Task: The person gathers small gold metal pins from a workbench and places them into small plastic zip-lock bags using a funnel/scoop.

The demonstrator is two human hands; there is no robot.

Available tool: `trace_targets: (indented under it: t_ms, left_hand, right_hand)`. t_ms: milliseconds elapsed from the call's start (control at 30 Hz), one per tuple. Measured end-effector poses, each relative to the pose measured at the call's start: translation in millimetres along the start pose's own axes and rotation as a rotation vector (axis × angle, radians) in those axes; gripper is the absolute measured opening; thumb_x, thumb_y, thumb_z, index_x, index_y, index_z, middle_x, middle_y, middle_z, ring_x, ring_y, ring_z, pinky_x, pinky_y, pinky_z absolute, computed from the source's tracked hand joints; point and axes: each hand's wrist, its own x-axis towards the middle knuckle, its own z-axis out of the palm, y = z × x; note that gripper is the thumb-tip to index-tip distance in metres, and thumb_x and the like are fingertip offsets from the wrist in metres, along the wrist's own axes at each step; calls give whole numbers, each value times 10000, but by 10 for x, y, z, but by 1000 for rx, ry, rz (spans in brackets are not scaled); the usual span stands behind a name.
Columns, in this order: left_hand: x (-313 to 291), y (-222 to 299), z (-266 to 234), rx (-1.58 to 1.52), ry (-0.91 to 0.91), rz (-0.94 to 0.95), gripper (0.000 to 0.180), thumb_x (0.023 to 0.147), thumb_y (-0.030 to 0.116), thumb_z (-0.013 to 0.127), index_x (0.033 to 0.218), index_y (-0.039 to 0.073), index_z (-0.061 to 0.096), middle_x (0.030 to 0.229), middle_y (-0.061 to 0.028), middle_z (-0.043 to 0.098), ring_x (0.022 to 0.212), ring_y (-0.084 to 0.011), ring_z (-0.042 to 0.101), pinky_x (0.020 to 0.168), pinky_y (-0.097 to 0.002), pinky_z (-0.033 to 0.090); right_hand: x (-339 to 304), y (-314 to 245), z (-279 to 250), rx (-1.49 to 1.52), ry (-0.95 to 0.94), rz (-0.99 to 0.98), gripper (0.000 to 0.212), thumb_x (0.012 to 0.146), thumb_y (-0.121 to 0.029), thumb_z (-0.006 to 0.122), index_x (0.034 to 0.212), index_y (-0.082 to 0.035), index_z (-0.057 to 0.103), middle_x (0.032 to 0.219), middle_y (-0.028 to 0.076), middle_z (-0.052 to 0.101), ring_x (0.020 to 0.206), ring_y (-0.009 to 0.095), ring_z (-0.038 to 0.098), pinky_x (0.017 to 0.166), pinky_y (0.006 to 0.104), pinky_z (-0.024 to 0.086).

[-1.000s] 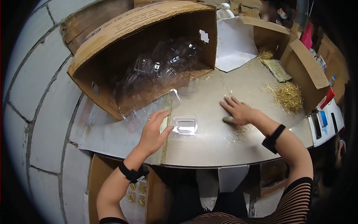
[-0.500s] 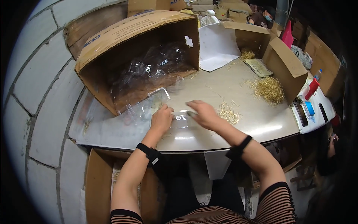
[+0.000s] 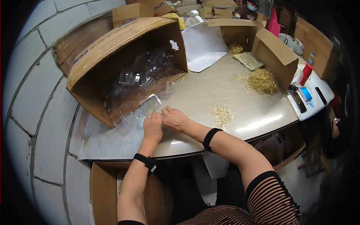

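My left hand and my right hand meet above the near left part of the table. Both sets of fingers are curled and pressed close together, and whatever lies between them is hidden. Just beyond the fingertips are clear plastic pieces, one with a bright edge. A large cardboard box lies on its side at the far left, its mouth toward me. Inside is a heap of clear plastic packages. To the right of my hands, thin gold-coloured pieces lie loose on the table.
A bigger gold heap lies farther right before a cardboard flap. White sheeting stands behind. At the right edge are a red bottle-like object and a blue item. A masked person is at the back.
My right hand has moved left to join my left hand. The clear plastic piece with white marks between them is now hidden. The whole view has shifted slightly.
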Motion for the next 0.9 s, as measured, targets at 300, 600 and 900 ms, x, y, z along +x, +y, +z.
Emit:
trace_targets:
  t_ms: [300,600,900]
  left_hand:
    - [326,-231,17,-413,60,-325,258,775,61,658,998,32,531,859,-131,636,801,-337,614,694,-418,462]
    - [63,236,-703,-1430,-549,-580,521,828,165,616,1292,-4,450,1066,-146,633,879,-280,678,573,-298,573]
    - [-849,977,-669,-1790,-788,-579,323,941,187,499,1188,-16,457,1102,-222,596,844,-353,682,579,-322,594]
  right_hand:
    - [266,182,-105,315,-126,240,110,722,-13,544,812,-5,607,818,191,642,771,352,637,688,419,517]
    - [-524,234,-969,976,-78,412,135,801,-77,667,813,25,580,716,159,626,674,235,639,635,324,481]
    - [-1333,-230,-1336,706,-328,163,175,821,-149,660,978,-74,643,926,129,662,832,318,649,698,358,510]
